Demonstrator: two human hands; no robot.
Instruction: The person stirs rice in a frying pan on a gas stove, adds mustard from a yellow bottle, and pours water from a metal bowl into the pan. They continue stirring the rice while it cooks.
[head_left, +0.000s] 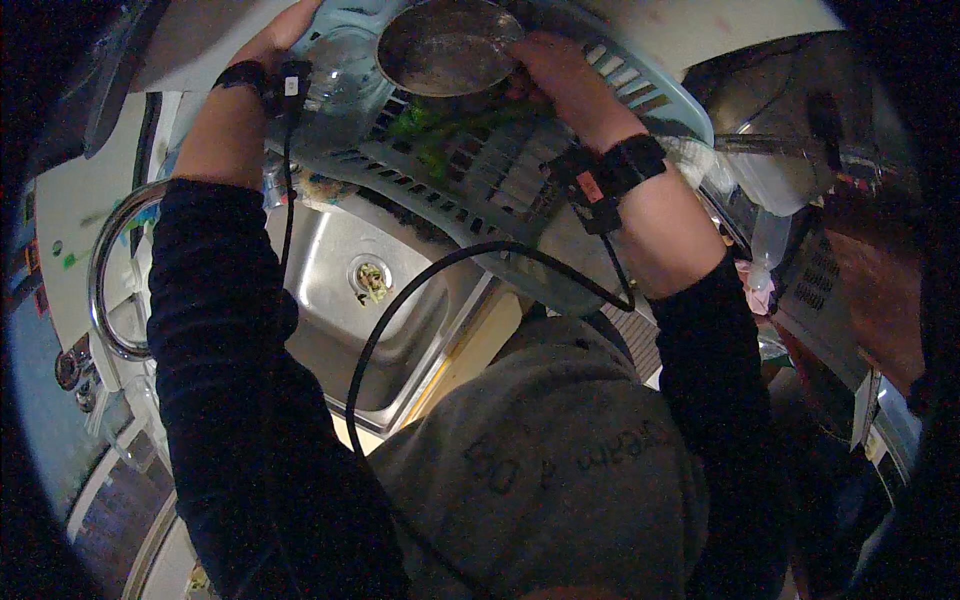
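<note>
A round, dull metal bowl (450, 49) is at the top of the view, tilted so that its inside shows. My right hand (551, 67) grips it by its right side. Beneath lies a light blue slotted plastic basket (469, 217), with something green and leafy (420, 124) inside, partly in shadow. My left hand (285, 30) reaches to the upper left, beside a clear plastic container (341, 71) in or against the basket. The picture's top edge cuts off its fingers, so its grip is hidden.
A stainless steel sink (337, 330) sits below the basket, with vegetable scraps (372, 283) over its drain. To the left is a round metal rim (97, 277), partly behind my sleeve. A black cable (367, 352) loops in front of my body. A clear plastic bottle (769, 244) stands at right.
</note>
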